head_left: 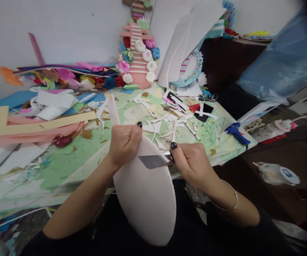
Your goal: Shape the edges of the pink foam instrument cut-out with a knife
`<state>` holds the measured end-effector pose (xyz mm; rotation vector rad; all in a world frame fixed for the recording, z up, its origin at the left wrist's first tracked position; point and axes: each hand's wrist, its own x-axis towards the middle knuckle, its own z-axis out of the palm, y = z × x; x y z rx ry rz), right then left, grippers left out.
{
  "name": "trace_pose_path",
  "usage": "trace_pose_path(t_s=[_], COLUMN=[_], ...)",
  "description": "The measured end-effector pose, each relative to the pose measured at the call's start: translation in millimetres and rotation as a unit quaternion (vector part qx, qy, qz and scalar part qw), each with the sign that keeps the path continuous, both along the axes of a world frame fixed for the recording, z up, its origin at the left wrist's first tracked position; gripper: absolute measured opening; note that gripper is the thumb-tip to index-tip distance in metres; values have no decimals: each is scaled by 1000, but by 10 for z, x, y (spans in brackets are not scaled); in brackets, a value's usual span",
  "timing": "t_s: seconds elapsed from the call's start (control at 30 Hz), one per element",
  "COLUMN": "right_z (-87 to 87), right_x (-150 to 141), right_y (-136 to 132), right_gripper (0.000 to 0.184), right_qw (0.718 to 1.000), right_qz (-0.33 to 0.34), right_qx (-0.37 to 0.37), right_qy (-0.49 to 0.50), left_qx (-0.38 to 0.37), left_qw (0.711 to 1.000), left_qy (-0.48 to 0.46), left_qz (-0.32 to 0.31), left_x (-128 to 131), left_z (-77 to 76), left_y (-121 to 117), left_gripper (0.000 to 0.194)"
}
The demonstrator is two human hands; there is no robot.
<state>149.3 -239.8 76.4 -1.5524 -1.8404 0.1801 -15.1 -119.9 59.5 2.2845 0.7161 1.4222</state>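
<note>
The left hand (124, 144) has its grip closed around the board (148, 202) near its narrow end, at the bench's (68, 161) near edge; the right hand (192, 163) pinches a blade (152, 162) across the board.

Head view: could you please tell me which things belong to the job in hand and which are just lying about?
Job in hand:
- pale foam-board cutout, in the left hand
- knife blade, right hand

Apparently lying about:
- blue glue gun
- yellow strip
</note>
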Motion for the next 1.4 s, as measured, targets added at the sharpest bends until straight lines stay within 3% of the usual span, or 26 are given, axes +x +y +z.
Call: trace_pose_path(t_s=[0.43, 0.8, 1.4], right_z=[1, 120, 22], right_x=[57, -59, 91], right_y=[-19, 18, 85], right_gripper=[46, 42, 42], right_qw=[999, 1000, 999], right_qz=[-20, 16, -15], right_qx=[-50, -3, -47], right_qy=[-4, 9, 8], left_qx=[-17, 46, -13], left_qw=[999, 998, 1000], left_qy=[25, 37, 28], left_qz=[12, 20, 0], left_x=[-19, 80, 32], left_z=[31, 40, 38], left_y=[-13, 23, 34], left_gripper=[47, 46, 46])
